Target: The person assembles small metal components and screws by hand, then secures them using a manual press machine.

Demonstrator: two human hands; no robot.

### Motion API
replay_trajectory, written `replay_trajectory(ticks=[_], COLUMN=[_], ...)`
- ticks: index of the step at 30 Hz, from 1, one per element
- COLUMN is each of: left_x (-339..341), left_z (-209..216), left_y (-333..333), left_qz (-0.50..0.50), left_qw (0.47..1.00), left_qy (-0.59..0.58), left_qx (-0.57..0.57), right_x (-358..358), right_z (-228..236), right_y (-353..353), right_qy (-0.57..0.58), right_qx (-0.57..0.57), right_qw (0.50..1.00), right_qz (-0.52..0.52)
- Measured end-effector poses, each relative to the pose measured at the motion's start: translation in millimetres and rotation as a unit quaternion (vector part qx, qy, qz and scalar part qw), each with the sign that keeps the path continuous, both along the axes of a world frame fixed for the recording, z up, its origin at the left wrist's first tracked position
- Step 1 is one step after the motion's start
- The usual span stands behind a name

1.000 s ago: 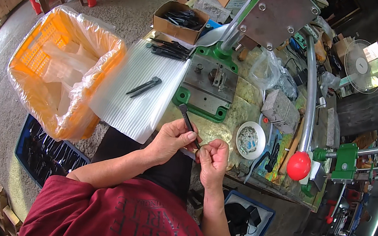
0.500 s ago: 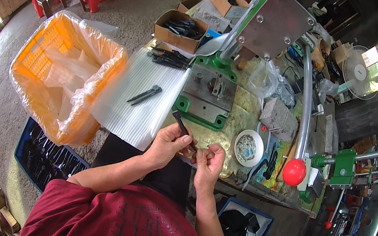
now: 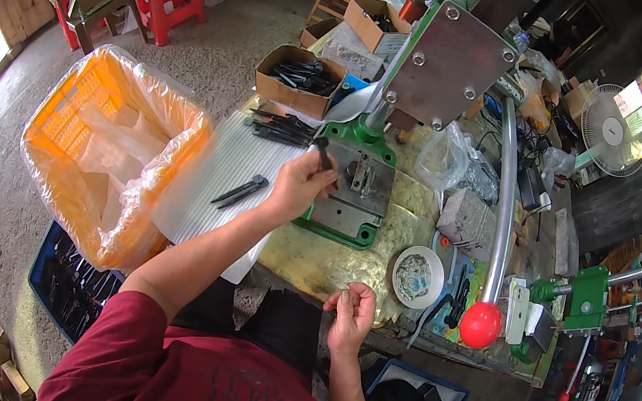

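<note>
My left hand [image 3: 298, 188] is closed round a slim black part with a wider head [image 3: 321, 145]. It is over the left side of the steel plate on the green press base [image 3: 343, 232]; whether the part touches the plate I cannot tell. My right hand [image 3: 351, 316] is at the table's front edge, fingers curled and thumb against them; anything in that pinch is too small to make out. Two similar black parts [image 3: 240, 191] lie on the white ribbed sheet [image 3: 218, 157], left of my left hand. A pile of them [image 3: 282, 128] lies farther back.
An orange crate lined with plastic [image 3: 105, 238] stands at the left. A white bowl [image 3: 396, 286] of small pieces sits right of the press. The press lever ends in a red ball [image 3: 480, 325]. Behind are a carton of black parts [image 3: 291, 97] and a grey block [image 3: 465, 219].
My left hand has moved forward, away from my right hand, carrying the black part to the press. My right hand has drawn back slightly toward me.
</note>
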State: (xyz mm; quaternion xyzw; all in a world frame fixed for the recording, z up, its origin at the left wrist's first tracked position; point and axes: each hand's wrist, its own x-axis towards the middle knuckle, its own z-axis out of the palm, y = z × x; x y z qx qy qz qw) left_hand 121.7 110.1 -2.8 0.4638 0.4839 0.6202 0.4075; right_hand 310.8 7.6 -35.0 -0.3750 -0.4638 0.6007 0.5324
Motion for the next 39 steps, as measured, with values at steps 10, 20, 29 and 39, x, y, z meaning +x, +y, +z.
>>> replay_trajectory(ticks=[10, 20, 29, 39], left_x=[2, 4, 5, 4], left_z=[-6, -3, 6, 7], left_y=[51, 50, 53, 49], left_qz=[0.072, 0.091, 0.068, 0.039], left_qw=[0.986, 0.97, 0.946, 0.943], left_qy=[0.151, 0.224, 0.297, 0.308], left_qx=[0.01, 0.032, 0.109, 0.12], right_x=[7, 5, 13, 53], right_z=[-5, -8, -2, 87], right_y=[-2, 1, 5, 49], right_qy=[0.001, 0.002, -0.003, 0.059], right_qx=[0.003, -0.014, 0.013, 0.327], right_qw=[1.0, 1.0, 0.999, 0.914], right_qz=[-0.025, -0.025, -0.031, -0.231])
